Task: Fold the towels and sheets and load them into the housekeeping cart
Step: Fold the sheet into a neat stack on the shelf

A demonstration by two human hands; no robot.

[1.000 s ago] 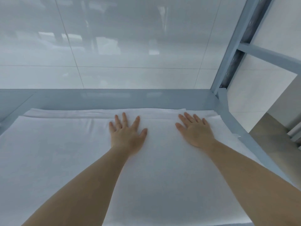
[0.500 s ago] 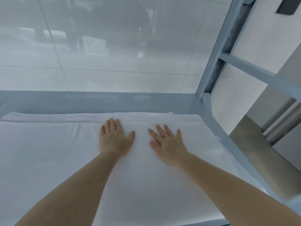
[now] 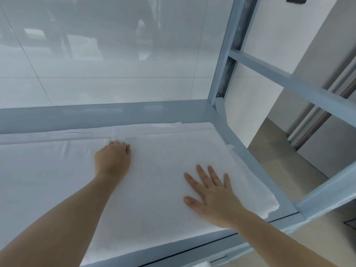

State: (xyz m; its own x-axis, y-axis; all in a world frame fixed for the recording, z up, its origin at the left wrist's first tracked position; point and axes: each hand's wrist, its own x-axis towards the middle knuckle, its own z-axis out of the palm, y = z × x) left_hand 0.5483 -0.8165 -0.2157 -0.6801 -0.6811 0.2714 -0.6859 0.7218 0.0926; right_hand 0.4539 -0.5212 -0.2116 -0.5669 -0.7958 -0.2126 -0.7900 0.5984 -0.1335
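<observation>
A folded white sheet [image 3: 158, 185] lies flat on the grey-blue metal shelf [image 3: 119, 114] of the housekeeping cart, filling most of it. Another folded white layer [image 3: 57, 134] shows along the back under it. My left hand [image 3: 112, 159] rests near the sheet's far edge with its fingers curled down onto the cloth there. My right hand [image 3: 212, 193] lies flat on the sheet's right part, palm down and fingers spread, holding nothing.
A grey-blue upright post [image 3: 227, 51] rises at the shelf's back right corner, with crossbars [image 3: 289, 81] running toward me on the right. A glossy white tiled wall [image 3: 107, 47] stands behind. Beige floor [image 3: 285, 157] shows to the right.
My right hand has slid back toward me and to the right across the sheet. My left hand's fingers have curled down at the far edge. The camera view has shifted.
</observation>
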